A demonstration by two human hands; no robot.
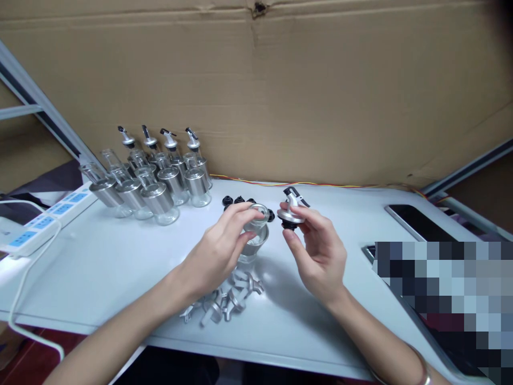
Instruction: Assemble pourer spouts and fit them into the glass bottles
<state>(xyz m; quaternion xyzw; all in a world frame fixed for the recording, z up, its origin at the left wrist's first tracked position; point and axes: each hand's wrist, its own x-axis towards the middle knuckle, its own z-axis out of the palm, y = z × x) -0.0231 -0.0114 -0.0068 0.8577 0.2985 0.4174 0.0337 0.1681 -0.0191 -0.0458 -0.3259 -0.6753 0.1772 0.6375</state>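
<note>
Here, the left hand (224, 243) grips an open glass bottle (253, 240) on the surface (100, 267) — the right hand (316, 246) pinches its spout cap (292, 211) just beside; finished bottles (160, 179) wait behind, loose spouts (224, 299) remain.

Assembly workshop: bottle batch (156, 179), cardboard backdrop (280, 91).

Even, fairly bright light from overhead falls on the glossy white counter (100, 267), which shows soft glare and faint shadows under both forearms. Wide-angle bending curves the edges; a pixelated block masks the lower right.
</note>
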